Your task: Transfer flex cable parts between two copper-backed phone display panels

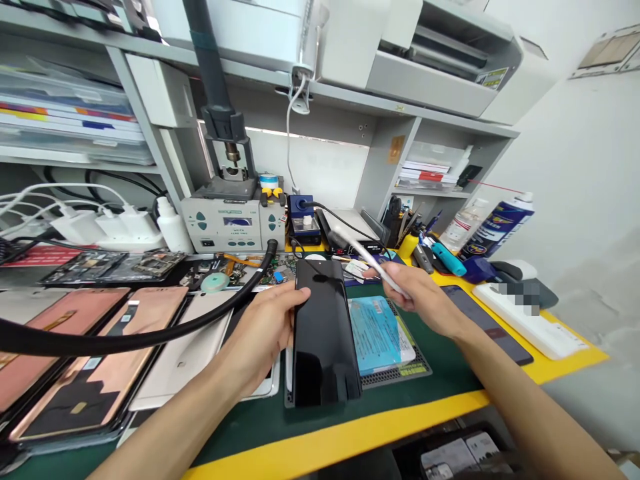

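Note:
My left hand grips a black phone by its left edge, thumb on the dark, glossy screen. The phone is tilted up over the front of the green mat. To its right, my right hand is closed round a slim white tool, whose blurred tip points up and left, above the phone's top edge and apart from it. Beneath and between the hands lies a blue packet on a dark perforated pad.
Phone shells cover the left side, with a thick black hose arching over them. A grey soldering station stands behind. At right are a dark phone, a white power strip and a spray can.

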`<state>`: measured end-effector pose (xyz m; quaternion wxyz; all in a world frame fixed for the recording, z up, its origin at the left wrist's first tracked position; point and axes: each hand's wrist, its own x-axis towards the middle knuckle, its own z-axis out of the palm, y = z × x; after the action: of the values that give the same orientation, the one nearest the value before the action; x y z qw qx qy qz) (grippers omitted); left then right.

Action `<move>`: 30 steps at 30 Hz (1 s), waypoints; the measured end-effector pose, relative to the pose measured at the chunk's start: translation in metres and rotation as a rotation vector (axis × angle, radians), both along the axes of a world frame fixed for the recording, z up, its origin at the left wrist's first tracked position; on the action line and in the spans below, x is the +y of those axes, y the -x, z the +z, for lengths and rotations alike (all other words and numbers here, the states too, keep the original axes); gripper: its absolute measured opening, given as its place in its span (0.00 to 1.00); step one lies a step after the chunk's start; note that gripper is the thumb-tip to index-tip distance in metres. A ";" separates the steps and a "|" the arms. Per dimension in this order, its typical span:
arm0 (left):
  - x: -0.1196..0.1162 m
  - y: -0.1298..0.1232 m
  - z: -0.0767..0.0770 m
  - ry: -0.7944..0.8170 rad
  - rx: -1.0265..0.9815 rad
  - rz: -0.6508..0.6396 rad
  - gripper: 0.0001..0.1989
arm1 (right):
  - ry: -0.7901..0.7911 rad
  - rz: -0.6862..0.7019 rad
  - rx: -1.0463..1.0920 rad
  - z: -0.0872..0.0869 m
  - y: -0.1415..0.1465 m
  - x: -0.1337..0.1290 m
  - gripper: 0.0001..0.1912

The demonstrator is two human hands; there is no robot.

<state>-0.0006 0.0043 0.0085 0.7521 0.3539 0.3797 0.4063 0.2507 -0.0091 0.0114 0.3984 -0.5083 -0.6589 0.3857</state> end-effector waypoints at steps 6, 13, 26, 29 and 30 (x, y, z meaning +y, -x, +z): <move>0.008 0.004 -0.004 0.007 -0.068 0.144 0.06 | -0.232 0.026 -0.614 -0.006 0.003 0.001 0.26; 0.014 0.007 -0.012 -0.048 -0.088 0.204 0.08 | -0.207 0.301 -0.558 -0.004 -0.001 -0.005 0.26; 0.013 0.008 -0.013 -0.031 -0.080 0.217 0.07 | -0.209 0.164 -0.523 -0.001 -0.002 -0.003 0.24; 0.012 0.010 -0.009 -0.058 -0.104 0.259 0.06 | -0.168 0.127 -0.393 0.002 0.003 -0.006 0.22; 0.012 0.010 -0.007 -0.076 -0.109 0.262 0.06 | -0.141 0.130 -0.342 0.002 0.004 -0.007 0.21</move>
<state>-0.0110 0.0160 0.0015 0.6982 0.3067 0.3655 0.5338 0.2463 -0.0159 0.0138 0.2894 -0.4935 -0.7739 0.2715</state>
